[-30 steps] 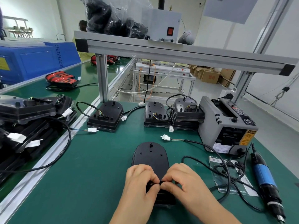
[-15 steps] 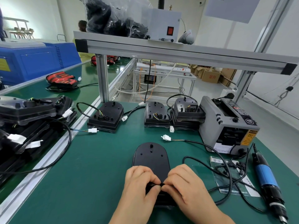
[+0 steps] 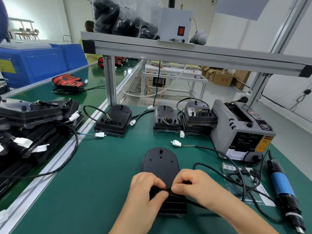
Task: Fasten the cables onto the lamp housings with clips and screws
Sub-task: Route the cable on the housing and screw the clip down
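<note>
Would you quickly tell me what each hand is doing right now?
Left hand: fingers pinch the thin black cable over the black plastic lamp housing.
Right hand: pinches the same cable.

Bright, even indoor light fills the frame and washes out the white wall at the upper left. Only a soft, faint shadow rims the lamp housing (image 3: pixel 160 162) on the green table (image 3: pixel 101 174). Wide-angle distortion bends the shelf beam (image 3: pixel 185 54) towards the edges, and the far background is slightly soft.

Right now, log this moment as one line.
left hand: pinching cable | right hand: pinching cable | lamp housing: flat on bench | screwdriver: untouched
</note>
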